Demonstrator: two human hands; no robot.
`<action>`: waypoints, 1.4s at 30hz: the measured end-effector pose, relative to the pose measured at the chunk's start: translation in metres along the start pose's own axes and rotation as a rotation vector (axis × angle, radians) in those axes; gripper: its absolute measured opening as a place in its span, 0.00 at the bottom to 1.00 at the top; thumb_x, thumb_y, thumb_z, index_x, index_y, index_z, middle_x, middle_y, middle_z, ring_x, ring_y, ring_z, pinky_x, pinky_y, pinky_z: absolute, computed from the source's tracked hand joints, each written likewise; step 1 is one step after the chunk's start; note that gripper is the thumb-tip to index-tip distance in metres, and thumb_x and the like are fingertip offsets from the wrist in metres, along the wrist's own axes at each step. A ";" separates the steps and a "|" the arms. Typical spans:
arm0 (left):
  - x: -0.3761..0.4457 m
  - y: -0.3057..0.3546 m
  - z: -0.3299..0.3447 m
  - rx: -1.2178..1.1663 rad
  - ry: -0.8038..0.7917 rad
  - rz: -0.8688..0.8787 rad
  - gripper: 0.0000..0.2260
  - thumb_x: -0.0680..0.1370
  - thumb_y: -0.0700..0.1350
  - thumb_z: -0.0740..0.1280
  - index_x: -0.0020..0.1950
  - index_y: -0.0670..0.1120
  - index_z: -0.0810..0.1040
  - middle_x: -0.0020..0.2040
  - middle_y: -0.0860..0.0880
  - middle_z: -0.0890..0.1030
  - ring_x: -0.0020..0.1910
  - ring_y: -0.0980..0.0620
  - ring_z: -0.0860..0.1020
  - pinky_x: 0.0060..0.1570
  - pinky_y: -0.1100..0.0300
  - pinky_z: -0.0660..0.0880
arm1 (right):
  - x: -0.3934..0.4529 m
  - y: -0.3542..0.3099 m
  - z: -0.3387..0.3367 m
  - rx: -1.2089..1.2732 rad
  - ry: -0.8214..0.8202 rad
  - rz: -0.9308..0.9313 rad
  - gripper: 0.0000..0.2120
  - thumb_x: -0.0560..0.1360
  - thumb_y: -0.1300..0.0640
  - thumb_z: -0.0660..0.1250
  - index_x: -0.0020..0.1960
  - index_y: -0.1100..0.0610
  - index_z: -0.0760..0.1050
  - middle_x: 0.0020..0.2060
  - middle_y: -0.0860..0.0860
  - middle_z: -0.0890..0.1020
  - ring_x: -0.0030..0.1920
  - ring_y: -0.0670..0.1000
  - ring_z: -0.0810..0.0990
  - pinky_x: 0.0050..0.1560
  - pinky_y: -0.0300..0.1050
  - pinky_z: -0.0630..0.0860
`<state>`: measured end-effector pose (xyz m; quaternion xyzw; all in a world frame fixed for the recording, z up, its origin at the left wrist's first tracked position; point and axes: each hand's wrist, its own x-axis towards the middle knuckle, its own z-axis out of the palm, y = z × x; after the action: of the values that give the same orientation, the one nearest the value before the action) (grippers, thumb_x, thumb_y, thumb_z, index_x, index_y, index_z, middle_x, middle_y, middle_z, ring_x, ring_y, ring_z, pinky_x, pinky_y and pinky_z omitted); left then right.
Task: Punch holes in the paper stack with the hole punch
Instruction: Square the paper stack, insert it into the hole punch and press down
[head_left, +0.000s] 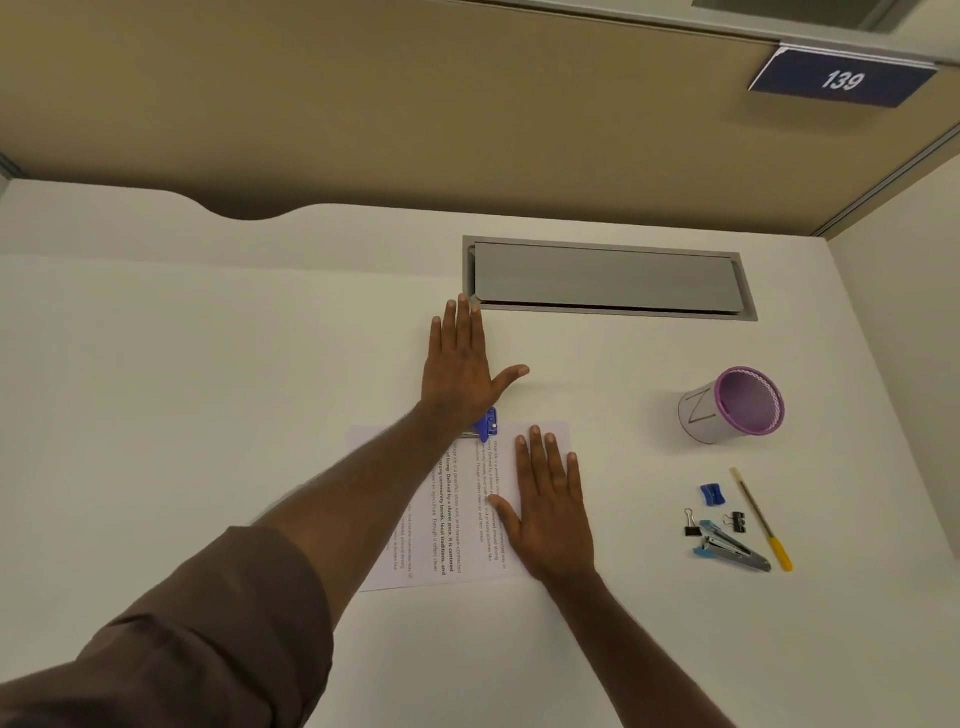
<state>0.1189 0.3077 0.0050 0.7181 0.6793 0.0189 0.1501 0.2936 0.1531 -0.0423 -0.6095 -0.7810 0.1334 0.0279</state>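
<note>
The small blue metal hole punch (487, 425) was pressed under the flat, open left hand (460, 374), the printed white paper stack (457, 519) pinned beside it under the open right hand (553, 514).

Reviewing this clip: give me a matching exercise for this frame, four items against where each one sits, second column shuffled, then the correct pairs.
Items:
1. hole punch
2. right hand
3. pen holder
4. stapler

Places:
A. lying on its side on the desk, right of the paper stack
B. flat on the paper stack, near its right edge
C. at the far edge of the paper stack, under the heel of the left hand
D. among the clips, beside the yellow-tipped pen

Pairs: 1-C, 2-B, 3-A, 4-D
</note>
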 end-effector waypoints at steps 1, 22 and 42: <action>0.001 0.000 0.001 -0.006 0.001 0.000 0.54 0.68 0.78 0.32 0.82 0.41 0.37 0.83 0.41 0.38 0.83 0.41 0.39 0.79 0.47 0.37 | 0.000 0.000 -0.001 -0.001 0.000 0.000 0.40 0.80 0.32 0.50 0.82 0.52 0.42 0.82 0.50 0.45 0.81 0.53 0.44 0.79 0.62 0.51; 0.015 -0.008 0.031 0.097 -0.056 -0.059 0.45 0.75 0.72 0.33 0.82 0.42 0.37 0.83 0.42 0.37 0.82 0.39 0.38 0.79 0.34 0.41 | 0.000 0.002 0.005 0.006 0.038 -0.013 0.39 0.80 0.33 0.52 0.82 0.53 0.44 0.82 0.50 0.46 0.81 0.54 0.45 0.80 0.60 0.46; -0.060 -0.055 -0.033 -0.275 -0.193 -0.032 0.35 0.84 0.61 0.54 0.84 0.47 0.43 0.84 0.47 0.51 0.83 0.46 0.52 0.81 0.43 0.52 | -0.001 0.004 0.003 -0.019 0.050 -0.030 0.39 0.81 0.34 0.51 0.82 0.54 0.41 0.82 0.52 0.44 0.81 0.53 0.43 0.79 0.59 0.47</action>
<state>0.0533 0.2568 0.0338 0.6784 0.6640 0.0402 0.3120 0.2967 0.1525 -0.0455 -0.6009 -0.7905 0.1101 0.0436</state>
